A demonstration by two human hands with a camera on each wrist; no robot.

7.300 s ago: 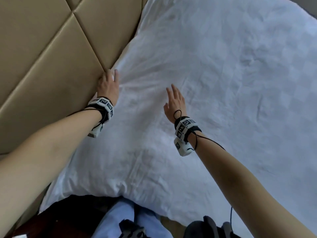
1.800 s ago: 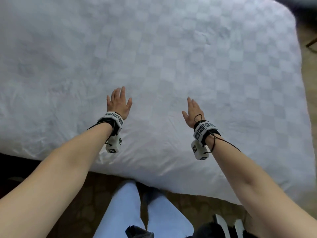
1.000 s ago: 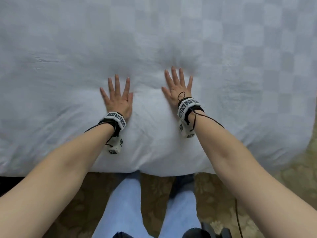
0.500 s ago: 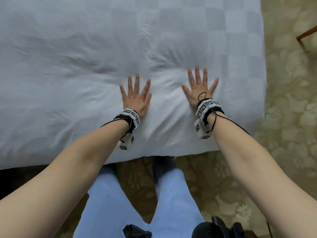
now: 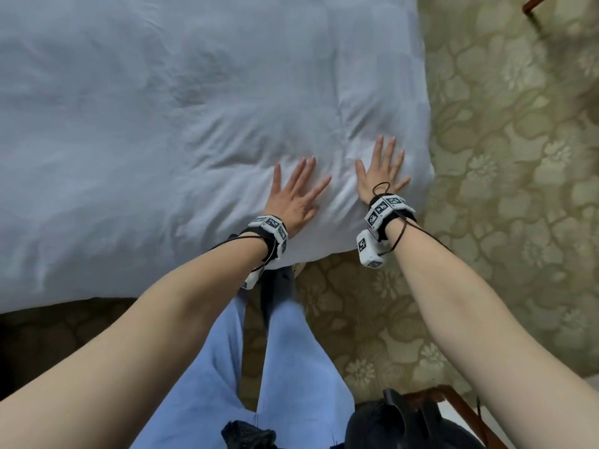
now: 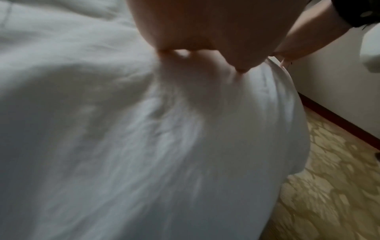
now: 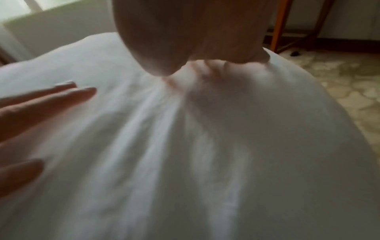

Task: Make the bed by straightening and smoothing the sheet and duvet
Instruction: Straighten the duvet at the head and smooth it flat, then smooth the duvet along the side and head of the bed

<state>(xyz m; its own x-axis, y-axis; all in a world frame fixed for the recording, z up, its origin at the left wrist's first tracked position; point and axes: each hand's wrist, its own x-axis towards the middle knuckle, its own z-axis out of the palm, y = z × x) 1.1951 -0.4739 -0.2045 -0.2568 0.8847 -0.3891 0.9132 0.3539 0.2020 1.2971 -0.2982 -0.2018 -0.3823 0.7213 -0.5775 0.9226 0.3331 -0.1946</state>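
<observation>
A white checked duvet (image 5: 162,124) covers the bed and fills the upper left of the head view. Both hands lie flat on it near its front right corner. My left hand (image 5: 296,186) presses down with its fingers spread, and soft creases fan out from it. My right hand (image 5: 382,166) presses flat beside it, close to the duvet's right edge. In the left wrist view my palm (image 6: 197,32) rests on the duvet (image 6: 123,146). The right wrist view shows my right palm (image 7: 195,40) on the duvet (image 7: 185,162), with the left hand's fingers (image 7: 51,100) at the left.
Patterned green-gold carpet (image 5: 518,189) lies right of and in front of the bed. A wooden furniture leg (image 5: 531,1) stands at the top right, and another wooden frame (image 5: 453,403) with dark gear at the bottom right. My legs in blue trousers (image 5: 275,367) stand against the bed's edge.
Both hands have slid rightwards along the duvet, still flat, and now lie near its right corner. The view has shifted right, showing more carpet.
</observation>
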